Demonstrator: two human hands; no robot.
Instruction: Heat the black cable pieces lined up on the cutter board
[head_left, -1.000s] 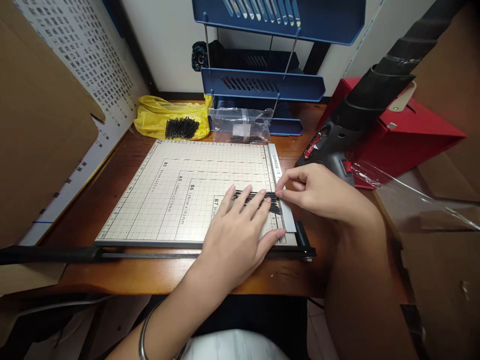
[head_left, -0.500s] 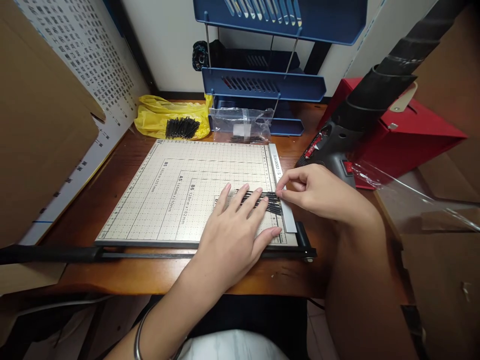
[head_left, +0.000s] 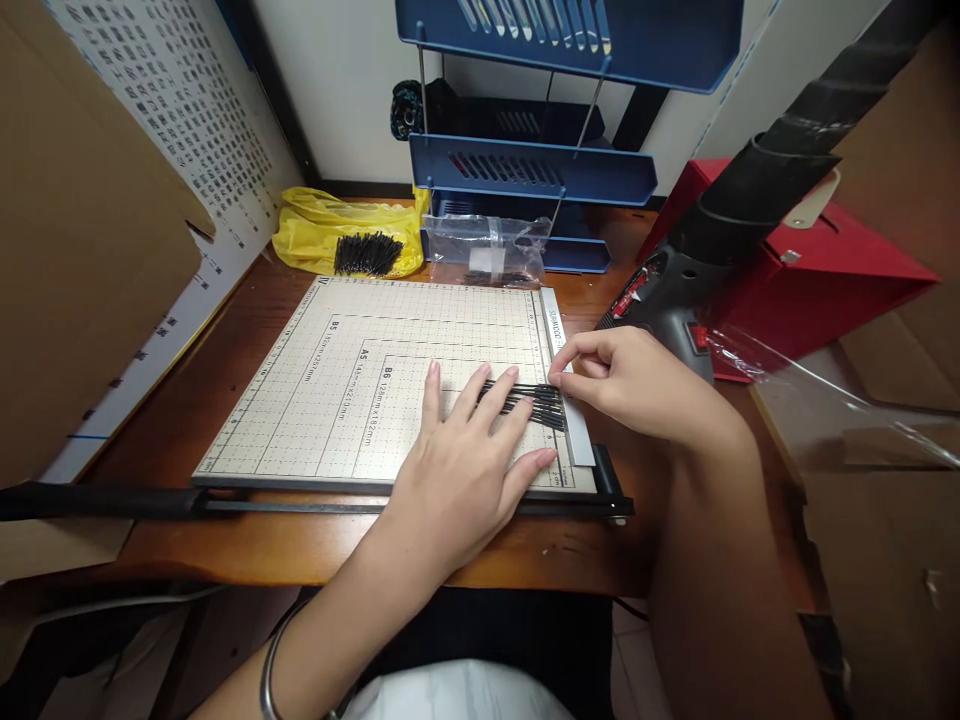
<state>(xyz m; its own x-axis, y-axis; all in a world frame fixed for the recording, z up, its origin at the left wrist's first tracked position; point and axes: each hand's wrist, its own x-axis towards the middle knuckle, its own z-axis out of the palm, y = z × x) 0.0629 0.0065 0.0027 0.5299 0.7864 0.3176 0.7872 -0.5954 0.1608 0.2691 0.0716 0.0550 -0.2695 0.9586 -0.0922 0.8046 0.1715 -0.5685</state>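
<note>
A row of thin black sticks lies on the gridded board of a paper cutter, their ends close to its metal ruler strip. Flat over the sticks' left part rests my left hand, fingers spread, covering some of them. My right hand is at the strip, thumb and index fingertip pinched together at the end of the topmost stick. Whatever lies between those fingertips is too small to make out.
Behind the board are a yellow bag with a pile of black sticks, a clear plastic bag and blue shelves. A black hose and red box stand right. The cutter's black handle extends left.
The left hand's index finger has spread away from the others, and the hand has shifted slightly left. The right hand's pinch has moved slightly left and up. The view has shifted a little.
</note>
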